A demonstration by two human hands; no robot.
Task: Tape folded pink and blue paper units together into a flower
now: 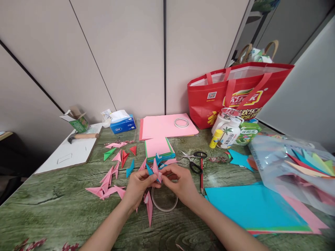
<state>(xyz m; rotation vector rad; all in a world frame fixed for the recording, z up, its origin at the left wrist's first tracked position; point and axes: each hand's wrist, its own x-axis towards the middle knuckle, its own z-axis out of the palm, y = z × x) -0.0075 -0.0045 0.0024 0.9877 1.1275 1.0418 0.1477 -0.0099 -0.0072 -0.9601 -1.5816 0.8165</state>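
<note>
Left hand (138, 183) pinches the pink-and-blue folded-paper piece (156, 170) between thumb and fingers, while the right hand (180, 179) grips its other edge with thumb and forefinger; the two-sided hold presumably stops the creased layers from springing apart. This piece is raised above the counter (62, 205), just on the near side of the stack of square paper (157, 147). Below the hands, nearer the wearer than the stack, lies a ring-shaped tape roll (164, 210), probably set there for easy reach. Left of the stack, pink folded-paper points (106, 181) are scattered loosely, perhaps so that each can be picked up singly. Right of the stack, the black-handled scissors (193, 157) rest over a red pencil (201, 177), seemingly put down within reach. Behind the stack sit large pink sheets (162, 125), laid flat, likely to avoid creasing; well right stands a yellow glue stick (216, 138), upright.
</note>
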